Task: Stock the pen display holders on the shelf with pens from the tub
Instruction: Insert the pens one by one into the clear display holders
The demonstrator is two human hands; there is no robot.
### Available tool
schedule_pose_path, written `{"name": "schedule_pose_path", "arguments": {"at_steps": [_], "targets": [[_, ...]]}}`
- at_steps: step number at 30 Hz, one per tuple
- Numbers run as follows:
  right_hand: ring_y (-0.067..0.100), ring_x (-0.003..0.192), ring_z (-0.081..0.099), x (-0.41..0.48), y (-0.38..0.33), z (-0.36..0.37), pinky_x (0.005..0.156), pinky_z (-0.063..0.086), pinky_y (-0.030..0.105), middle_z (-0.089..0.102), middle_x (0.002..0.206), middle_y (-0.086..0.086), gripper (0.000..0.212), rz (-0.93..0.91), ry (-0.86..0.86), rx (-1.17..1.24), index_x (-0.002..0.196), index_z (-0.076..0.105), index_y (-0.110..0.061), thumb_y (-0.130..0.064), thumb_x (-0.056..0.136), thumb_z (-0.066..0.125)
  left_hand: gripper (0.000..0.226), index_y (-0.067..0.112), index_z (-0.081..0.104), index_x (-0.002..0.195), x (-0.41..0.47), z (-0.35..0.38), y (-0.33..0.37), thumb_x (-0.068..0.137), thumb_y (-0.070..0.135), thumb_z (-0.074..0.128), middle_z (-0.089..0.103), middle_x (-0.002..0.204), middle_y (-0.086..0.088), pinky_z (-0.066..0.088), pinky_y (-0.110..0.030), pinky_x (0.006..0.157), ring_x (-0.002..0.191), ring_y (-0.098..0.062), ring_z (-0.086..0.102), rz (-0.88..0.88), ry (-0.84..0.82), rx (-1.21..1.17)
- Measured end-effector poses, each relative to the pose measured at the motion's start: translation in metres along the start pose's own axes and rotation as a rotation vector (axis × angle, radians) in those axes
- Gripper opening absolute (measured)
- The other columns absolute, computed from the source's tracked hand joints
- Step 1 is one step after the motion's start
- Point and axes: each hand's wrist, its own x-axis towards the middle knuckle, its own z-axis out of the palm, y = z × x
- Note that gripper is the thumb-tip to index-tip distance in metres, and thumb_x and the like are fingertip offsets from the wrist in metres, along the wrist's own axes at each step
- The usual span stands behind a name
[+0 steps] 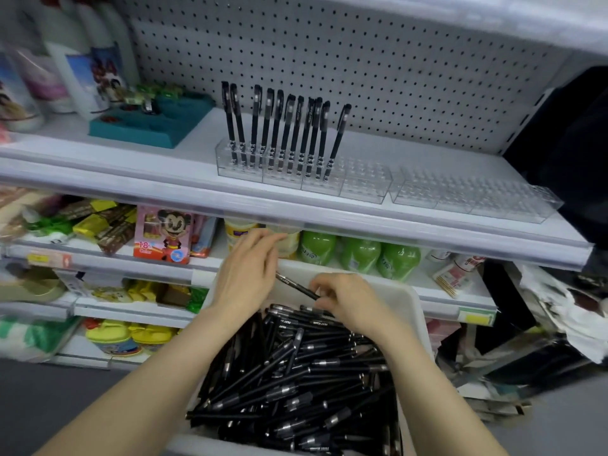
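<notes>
Both forearms bare, reaching forward, hands close together. Left hand (246,268): back up, fingers nearly straight, thumb hidden. Right hand (345,299): fingers curled, pinching one pen (297,287).

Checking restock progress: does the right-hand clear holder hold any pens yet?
No, the right-hand clear holder shows only bare holes; the upright pens all stand in the left holder.

White perforated pegboard back panel (362,60) behind tiered white metal shelving (108,166). Lower tiers are packed: green plastic bottles (358,255), pink cartoon-printed carton (163,235), yellow packets (95,222). Teal plastic tray (138,130) top left. Black panel (566,143) at right. Dull grey floor (49,406); crumpled wrappers (566,311) heaped lower right. Even, soft light.
</notes>
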Motion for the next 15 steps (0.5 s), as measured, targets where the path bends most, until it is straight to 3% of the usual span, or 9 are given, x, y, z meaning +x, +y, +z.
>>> {"name": "schedule_pose_path", "arguments": {"at_steps": [4, 9, 11, 13, 15], "targets": [[0.008, 0.063, 0.058, 0.002, -0.01, -0.064, 0.067, 0.05, 0.024, 0.06, 0.082, -0.006, 0.01, -0.029, 0.125, 0.297, 0.101, 0.06, -0.014, -0.011, 0.092, 0.062, 0.034, 0.016, 0.059, 0.129, 0.036, -0.025, 0.024, 0.097, 0.009, 0.048, 0.053, 0.125, 0.0, 0.032, -0.024, 0.098, 0.118, -0.015, 0.045, 0.085, 0.137, -0.026], [0.013, 0.06, 0.064, 0.033, -0.005, -0.133, 0.074, 0.059, 0.044, 0.065, 0.077, 0.005, 0.008, -0.035, 0.501, 0.546, 0.09, 0.06, -0.01, -0.014, 0.096, 0.058, 0.045, 0.019, 0.05, 0.139, 0.09, -0.026, 0.041, 0.094, 0.013, 0.054, 0.046, 0.14, -0.006, 0.034, -0.039, 0.109, 0.131, -0.023, 0.037, 0.177, 0.057, 0.2], [0.015, 0.062, 0.066, 0.047, -0.002, -0.153, 0.076, 0.058, 0.045, 0.065, 0.079, 0.007, 0.005, -0.033, 0.641, 0.556, 0.1, 0.059, -0.011, -0.012, 0.095, 0.059, 0.049, 0.018, 0.049, 0.14, 0.105, -0.019, 0.038, 0.092, 0.012, 0.057, 0.046, 0.141, -0.009, 0.033, -0.046, 0.112, 0.132, -0.028, 0.038, 0.216, 0.039, 0.283], [0.019, 0.069, 0.069, 0.062, -0.001, -0.165, 0.074, 0.057, 0.038, 0.067, 0.087, 0.007, 0.024, 0.001, 0.723, 0.531, 0.117, 0.052, -0.013, -0.012, 0.095, 0.059, 0.05, 0.016, 0.05, 0.139, 0.115, -0.011, 0.034, 0.09, 0.012, 0.06, 0.048, 0.139, -0.012, 0.034, -0.05, 0.111, 0.129, -0.031, 0.04, 0.242, 0.042, 0.35], [0.017, 0.073, 0.071, 0.076, -0.001, -0.17, 0.071, 0.057, 0.035, 0.069, 0.092, 0.003, 0.029, 0.023, 0.753, 0.505, 0.123, 0.048, -0.014, -0.014, 0.095, 0.058, 0.05, 0.015, 0.052, 0.137, 0.117, -0.006, 0.03, 0.088, 0.012, 0.062, 0.051, 0.135, -0.012, 0.035, -0.05, 0.109, 0.126, -0.032, 0.043, 0.261, 0.07, 0.379]]}}
